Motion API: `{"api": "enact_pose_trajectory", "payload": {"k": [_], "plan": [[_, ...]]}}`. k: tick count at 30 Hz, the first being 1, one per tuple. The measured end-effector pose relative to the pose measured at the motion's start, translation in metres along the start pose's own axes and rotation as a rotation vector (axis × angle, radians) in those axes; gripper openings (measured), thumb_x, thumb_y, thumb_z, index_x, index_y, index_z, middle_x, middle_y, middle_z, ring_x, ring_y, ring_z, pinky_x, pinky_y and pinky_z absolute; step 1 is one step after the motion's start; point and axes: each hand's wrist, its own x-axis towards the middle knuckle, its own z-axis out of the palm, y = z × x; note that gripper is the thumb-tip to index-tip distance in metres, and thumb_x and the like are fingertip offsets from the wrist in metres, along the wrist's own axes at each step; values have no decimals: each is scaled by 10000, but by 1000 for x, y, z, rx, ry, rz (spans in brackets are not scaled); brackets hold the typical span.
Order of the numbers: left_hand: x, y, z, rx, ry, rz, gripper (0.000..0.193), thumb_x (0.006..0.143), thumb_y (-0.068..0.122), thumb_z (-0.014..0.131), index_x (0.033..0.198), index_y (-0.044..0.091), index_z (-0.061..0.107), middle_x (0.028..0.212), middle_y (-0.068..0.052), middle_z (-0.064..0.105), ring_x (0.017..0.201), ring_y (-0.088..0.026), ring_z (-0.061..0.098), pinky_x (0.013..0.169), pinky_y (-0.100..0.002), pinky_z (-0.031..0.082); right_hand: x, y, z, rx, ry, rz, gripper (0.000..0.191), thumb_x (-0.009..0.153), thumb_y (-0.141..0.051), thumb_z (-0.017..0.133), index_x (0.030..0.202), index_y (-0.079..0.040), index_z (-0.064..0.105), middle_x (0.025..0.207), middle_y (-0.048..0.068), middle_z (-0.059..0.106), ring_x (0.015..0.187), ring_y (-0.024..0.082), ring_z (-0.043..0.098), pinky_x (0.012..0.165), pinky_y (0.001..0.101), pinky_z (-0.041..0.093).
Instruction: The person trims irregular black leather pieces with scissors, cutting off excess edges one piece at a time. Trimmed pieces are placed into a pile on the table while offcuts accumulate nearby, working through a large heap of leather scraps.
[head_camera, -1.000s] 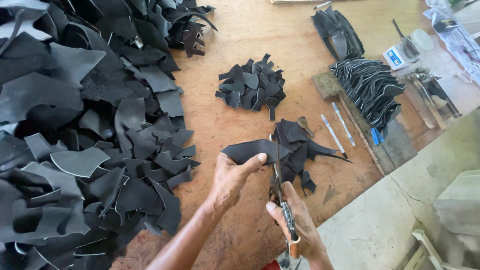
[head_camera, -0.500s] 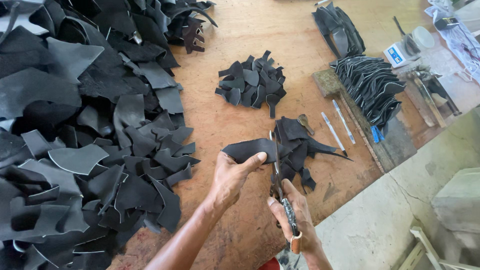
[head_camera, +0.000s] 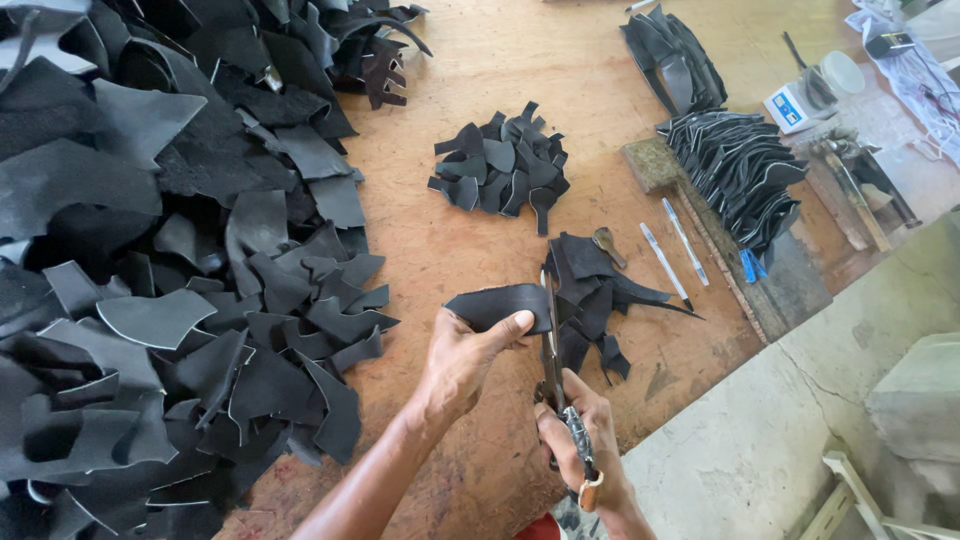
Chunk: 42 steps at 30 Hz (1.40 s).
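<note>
My left hand (head_camera: 462, 358) pinches a black leather piece (head_camera: 495, 303) and holds it above the wooden table (head_camera: 470, 235). My right hand (head_camera: 573, 440) grips a pair of scissors (head_camera: 552, 340) whose blades point away from me and meet the right edge of that piece. Just right of the blades lies a small heap of black offcuts (head_camera: 595, 300). A neater pile of cut black pieces (head_camera: 502, 165) sits farther back on the table.
A large mound of black leather scraps (head_camera: 150, 230) covers the table's left side. At the right lie two pens (head_camera: 675, 255), a stack of shaped black pieces (head_camera: 740, 175) on a board, a small scale (head_camera: 795, 100) and hand tools (head_camera: 850, 180). A concrete floor (head_camera: 760, 440) lies beyond the table's edge.
The scissor blades have worked a little further along the piece's right edge. Both hands stay in nearly the same place.
</note>
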Motion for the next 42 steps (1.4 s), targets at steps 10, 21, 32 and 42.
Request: {"api": "enact_pose_trajectory", "payload": {"k": [10, 21, 32, 42], "plan": [[-10, 1, 8, 44, -53, -101, 185, 843, 91, 793, 1003, -1, 784, 877, -74, 797, 746, -142, 722, 693, -310, 610, -1, -3, -7, -7, -9, -63, 192, 836, -161, 595, 993, -50, 608, 646, 18, 558, 526, 113, 571, 485, 294, 471], [-6, -9, 3, 54, -46, -88, 184, 808, 90, 815, 955, 20, 729, 819, -56, 752, 697, -121, 684, 625, -279, 560, -6, 21, 7, 49, 94, 32, 76, 836, -68, 586, 835, -2, 623, 540, 28, 560, 428, 124, 542, 410, 304, 425], [15, -7, -29, 96, -63, -67, 226, 836, 111, 834, 1031, 2, 801, 876, -41, 766, 712, -91, 604, 627, -257, 478, -23, 8, -17, 177, -157, 96, 242, 853, -176, 577, 1063, -62, 541, 697, 22, 510, 541, 118, 560, 488, 289, 493], [19, 26, -31, -11, -236, -85, 336, 931, 80, 701, 1251, -12, 656, 1044, -85, 751, 877, -164, 732, 807, -334, 652, -6, -6, -15, -235, -152, 59, 327, 860, -312, 664, 925, -44, 488, 687, 66, 450, 627, 174, 471, 560, 365, 419]]}}
